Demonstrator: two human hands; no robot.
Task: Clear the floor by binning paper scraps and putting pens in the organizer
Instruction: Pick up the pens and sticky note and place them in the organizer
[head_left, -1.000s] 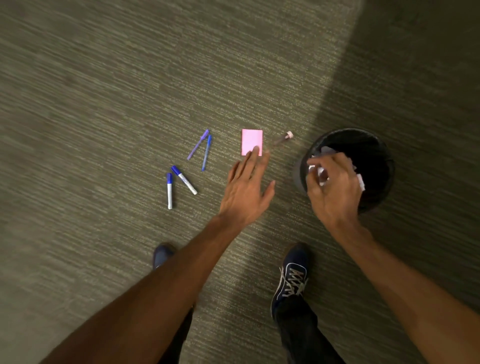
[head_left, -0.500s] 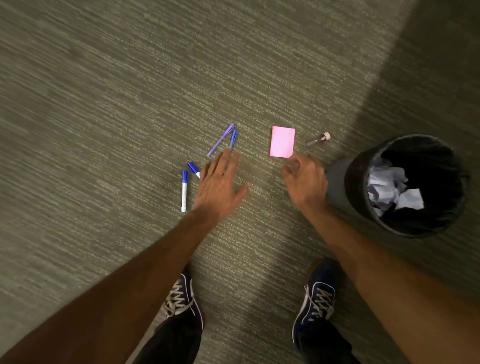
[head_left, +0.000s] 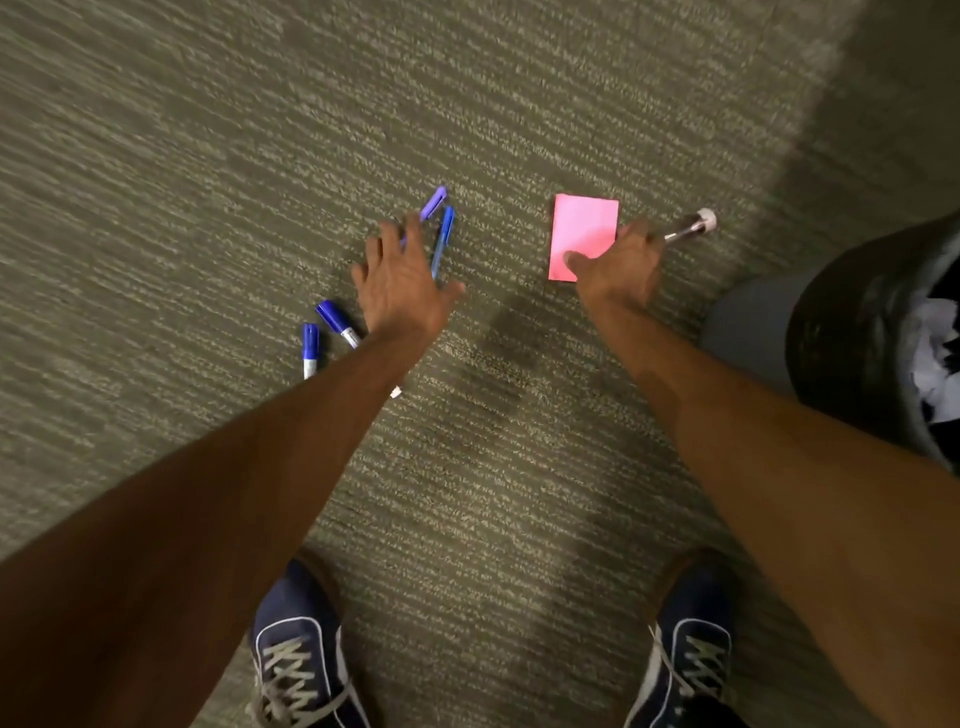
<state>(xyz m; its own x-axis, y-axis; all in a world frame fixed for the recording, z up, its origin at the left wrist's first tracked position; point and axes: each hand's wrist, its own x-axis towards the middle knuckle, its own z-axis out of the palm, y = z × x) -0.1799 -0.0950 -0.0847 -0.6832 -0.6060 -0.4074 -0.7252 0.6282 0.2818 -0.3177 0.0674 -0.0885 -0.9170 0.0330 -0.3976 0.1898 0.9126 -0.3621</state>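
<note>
A pink paper note lies flat on the carpet. My right hand rests on its lower right part, thumb pressing on the note, fingers curled by a clear pen with a white cap. My left hand hovers with fingers spread over a purple pen and a blue pen. Two blue-capped markers lie to its left, partly hidden by my forearm. At the right edge a black bin holds crumpled white paper.
Grey-green carpet all around. My two dark blue shoes stand at the bottom. No organizer is in view.
My right hand moved forward onto the pink note. My left hand slid up over the purple and blue pens. The view shifted so the bin sits at the right edge.
</note>
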